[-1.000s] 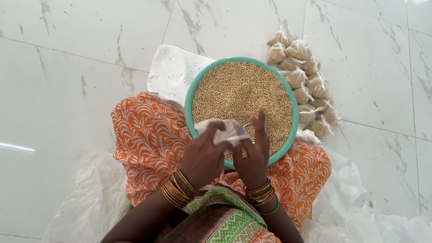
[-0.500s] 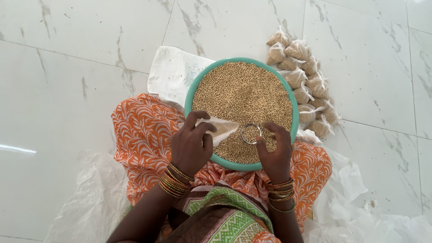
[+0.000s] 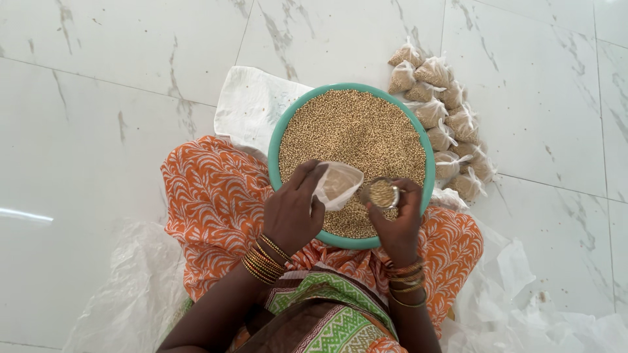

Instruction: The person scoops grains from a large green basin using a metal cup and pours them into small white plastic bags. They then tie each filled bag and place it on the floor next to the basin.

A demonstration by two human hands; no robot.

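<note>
Left hand [image 3: 291, 219]: it sits in the middle of the frame, over the near side of the bowl. The fingers are closed on the edge of a small clear bag [image 3: 337, 184] and hold it up with the mouth open toward the right.
Right hand [image 3: 396, 219]: it is just right of the middle. The fingers are wrapped around a small round cup [image 3: 381, 193] full of grain. The cup is just beside the mouth of the bag, and it may be tipped a little, but that is hard to tell from above.
Bowl [image 3: 277, 140]: a big round green bowl in the upper middle of the frame. It rests on the person's lap and on the floor. It is almost full of little tan grains [image 3: 353, 131].
Filled bags [image 3: 448, 121]: a heap of small clear bags with grain in them, tied at the top. They lie on the floor at the upper right, just beside the rim of the bowl.
White sack [image 3: 252, 104]: it lies flat on the floor under the upper left side of the bowl.
Orange cloth [image 3: 209, 196]: it has a white leaf print and covers the person's legs, below and on both sides of the bowl.
Bangles [image 3: 265, 258]: gold rings on both wrists.
Clear plastic sheet [image 3: 523, 307]: it is crumpled on the floor at the lower right, and more lies at the lower left.
Floor [image 3: 98, 98]: white shiny tiles with thin grey marks.
</note>
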